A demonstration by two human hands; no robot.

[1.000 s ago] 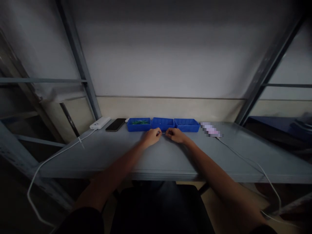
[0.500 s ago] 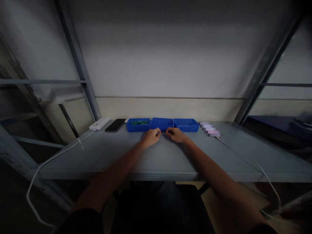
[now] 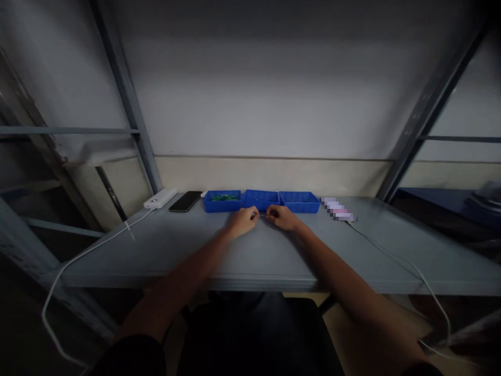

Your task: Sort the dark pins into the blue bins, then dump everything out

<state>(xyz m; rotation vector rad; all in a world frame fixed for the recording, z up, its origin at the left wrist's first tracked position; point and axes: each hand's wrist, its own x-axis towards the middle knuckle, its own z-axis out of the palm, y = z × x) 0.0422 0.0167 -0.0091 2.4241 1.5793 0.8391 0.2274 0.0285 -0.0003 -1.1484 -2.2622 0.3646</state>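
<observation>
My left hand (image 3: 243, 221) and my right hand (image 3: 282, 217) face each other just above the grey table, close in front of the blue bins. Between their pinched fingertips runs a thin, pale, rod-like piece (image 3: 262, 215), one end in each hand. It is too small and dim to name. Behind the hands stand three blue bins in a row. Small green pieces (image 3: 224, 198) lie in the left bin (image 3: 223, 207). A few tiny specks show in the middle bin (image 3: 261, 196). What the right bin (image 3: 299, 207) holds is hard to make out.
A white power bank (image 3: 160, 199) with a white cable (image 3: 97, 244) and a dark phone (image 3: 186, 201) lie on the left of the grey table (image 3: 258, 261). On the right is a blurred-out phone-like object (image 3: 338, 209) with another cable (image 3: 391, 251). Metal posts flank the table.
Both hands keep nearly the same place and the same pinch on the thin piece. The view has shifted very slightly.
</observation>
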